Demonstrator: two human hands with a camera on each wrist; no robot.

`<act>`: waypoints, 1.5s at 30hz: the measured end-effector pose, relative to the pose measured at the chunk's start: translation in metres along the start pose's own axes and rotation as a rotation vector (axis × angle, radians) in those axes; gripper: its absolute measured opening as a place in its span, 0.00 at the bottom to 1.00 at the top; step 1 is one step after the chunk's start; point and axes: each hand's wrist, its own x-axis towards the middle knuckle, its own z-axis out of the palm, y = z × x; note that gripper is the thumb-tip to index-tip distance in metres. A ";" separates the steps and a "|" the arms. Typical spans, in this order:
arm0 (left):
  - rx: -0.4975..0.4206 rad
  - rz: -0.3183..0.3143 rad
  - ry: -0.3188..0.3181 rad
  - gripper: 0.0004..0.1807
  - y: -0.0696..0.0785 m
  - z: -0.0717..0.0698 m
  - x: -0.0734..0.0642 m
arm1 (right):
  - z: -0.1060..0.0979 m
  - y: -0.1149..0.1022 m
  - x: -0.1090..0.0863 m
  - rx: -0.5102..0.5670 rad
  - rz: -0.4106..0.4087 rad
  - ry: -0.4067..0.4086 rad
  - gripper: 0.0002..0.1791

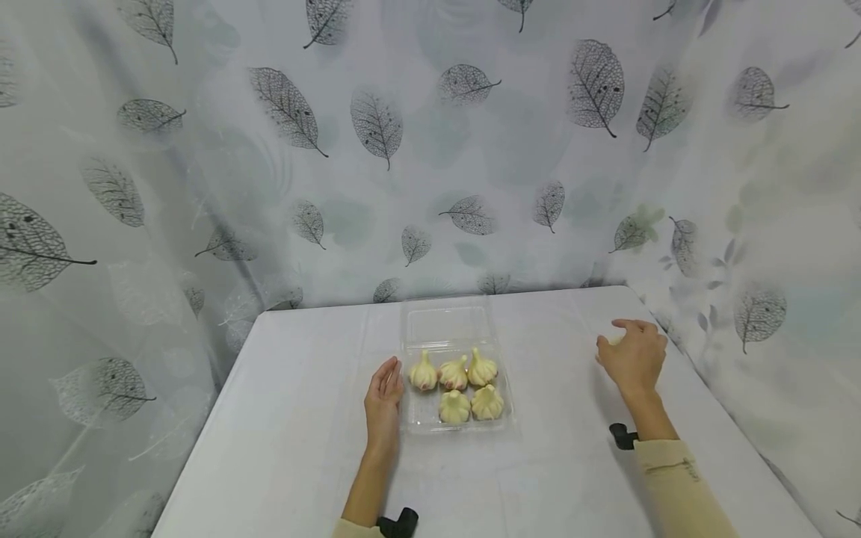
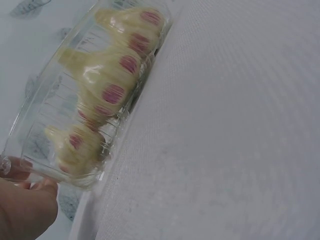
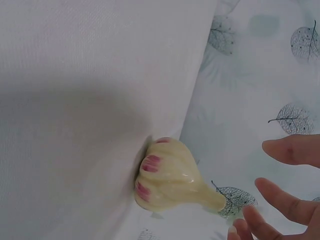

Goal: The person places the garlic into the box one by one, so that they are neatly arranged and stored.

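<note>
A clear plastic clamshell box (image 1: 418, 415) lies on the table with its lid (image 1: 447, 324) folded back. Inside sit several pale yellow garlic bulbs (image 1: 454, 407), three in the back row and two in front. My left hand (image 1: 385, 403) rests along the box's left side, fingers fairly straight; in the left wrist view its fingertips (image 2: 47, 186) are at the box wall. Far to the right, my right hand (image 1: 634, 357) hovers over one loose garlic bulb (image 3: 172, 176) with purple-pink patches. Its thumb and fingers are spread, apart from the bulb's stem in the right wrist view.
A white cloth covers the table (image 1: 289, 433). Behind it and along both sides hangs a pale curtain (image 1: 430, 149) printed with grey leaves. The loose bulb lies near the table's right edge. Each wrist carries a black camera mount (image 1: 622, 436).
</note>
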 end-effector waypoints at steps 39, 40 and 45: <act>-0.006 0.012 0.008 0.26 0.000 0.002 0.000 | -0.005 0.030 0.007 0.004 -0.023 -0.005 0.16; -0.006 0.012 0.008 0.26 0.000 0.002 0.000 | -0.006 0.029 0.007 0.005 -0.027 0.000 0.16; -0.007 0.011 0.008 0.26 0.000 0.002 0.000 | -0.007 0.025 0.004 0.020 -0.029 0.003 0.15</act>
